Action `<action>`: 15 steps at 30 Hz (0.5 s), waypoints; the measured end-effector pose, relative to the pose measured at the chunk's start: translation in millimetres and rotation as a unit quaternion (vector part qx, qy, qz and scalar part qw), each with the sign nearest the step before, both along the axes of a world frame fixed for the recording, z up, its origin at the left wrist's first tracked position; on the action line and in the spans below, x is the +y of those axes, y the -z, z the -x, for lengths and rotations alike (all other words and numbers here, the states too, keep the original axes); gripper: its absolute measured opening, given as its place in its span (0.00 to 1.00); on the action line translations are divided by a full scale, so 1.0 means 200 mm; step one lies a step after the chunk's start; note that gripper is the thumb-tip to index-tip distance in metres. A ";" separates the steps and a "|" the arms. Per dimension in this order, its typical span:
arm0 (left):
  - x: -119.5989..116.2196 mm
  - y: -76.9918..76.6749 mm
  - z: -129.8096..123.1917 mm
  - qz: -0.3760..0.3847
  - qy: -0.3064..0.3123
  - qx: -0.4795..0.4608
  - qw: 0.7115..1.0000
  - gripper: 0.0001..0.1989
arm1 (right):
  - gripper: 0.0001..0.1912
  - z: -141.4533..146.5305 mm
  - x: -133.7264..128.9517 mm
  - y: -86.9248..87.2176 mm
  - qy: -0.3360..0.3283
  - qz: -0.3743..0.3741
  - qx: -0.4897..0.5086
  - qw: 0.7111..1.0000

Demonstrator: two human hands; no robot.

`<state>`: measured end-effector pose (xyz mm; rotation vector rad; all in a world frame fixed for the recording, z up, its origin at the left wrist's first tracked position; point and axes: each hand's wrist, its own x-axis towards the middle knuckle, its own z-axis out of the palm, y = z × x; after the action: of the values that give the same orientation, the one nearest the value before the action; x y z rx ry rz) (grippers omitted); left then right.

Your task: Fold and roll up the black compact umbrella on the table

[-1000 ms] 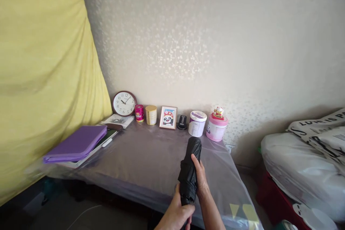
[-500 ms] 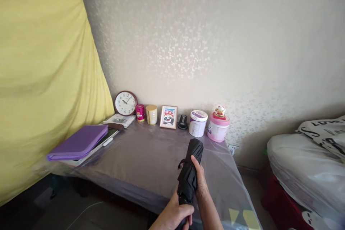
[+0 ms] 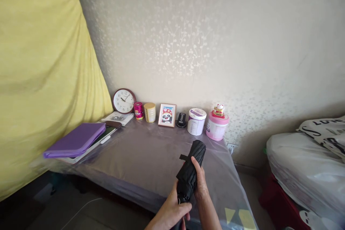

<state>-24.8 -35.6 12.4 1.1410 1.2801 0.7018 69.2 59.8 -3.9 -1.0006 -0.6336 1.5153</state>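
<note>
A folded black umbrella (image 3: 191,167) slants up and away over the table's near right part. My left hand (image 3: 176,206) is closed around its handle end at the bottom. Higher up, my right hand (image 3: 200,179) grips the folded canopy from the right side, its thumb lying along the fabric. A short black strap (image 3: 184,157) sticks out loose to the left of the canopy. Most of the handle is hidden behind my left hand.
Along the wall stand a clock (image 3: 124,100), a pink can (image 3: 138,111), a yellow-lidded jar (image 3: 150,113), a panda picture frame (image 3: 167,115) and two tubs, white (image 3: 196,124) and pink (image 3: 215,129). A purple folder (image 3: 75,140) lies left. A wrapped bundle (image 3: 304,161) is at right.
The strap now points straighter out to the left, and the canopy looks slightly looser. Both hands keep their grip on the umbrella. The view has shifted slightly.
</note>
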 end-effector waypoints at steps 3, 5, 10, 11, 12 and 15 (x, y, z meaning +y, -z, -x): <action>0.01 0.04 -0.02 -0.029 -0.021 0.119 0.992 0.39 | 0.29 -0.01 -0.01 -0.02 -0.011 -0.008 -0.017 1.000; 0.01 0.07 -0.02 -0.095 -0.027 0.263 0.960 0.40 | 0.29 -0.02 -0.01 -0.02 0.006 -0.017 -0.049 0.999; 0.03 0.05 0.06 -0.172 0.012 0.339 0.925 0.42 | 0.28 -0.02 -0.01 0.02 0.045 -0.020 -0.080 0.996; 0.04 0.04 0.07 -0.167 0.006 0.288 0.943 0.43 | 0.28 -0.02 -0.01 0.03 0.052 -0.021 -0.080 0.995; 0.04 0.02 0.07 -0.152 -0.002 0.231 0.961 0.44 | 0.29 -0.02 -0.01 0.04 0.059 -0.022 -0.084 0.994; 0.08 0.01 0.07 -0.105 -0.021 0.124 0.987 0.43 | 0.30 -0.04 0.01 0.06 0.070 -0.034 -0.125 0.989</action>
<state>-38.9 -19.3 10.4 1.4097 1.4689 0.7565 77.5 61.4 -15.7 -1.1690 -0.7695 1.2481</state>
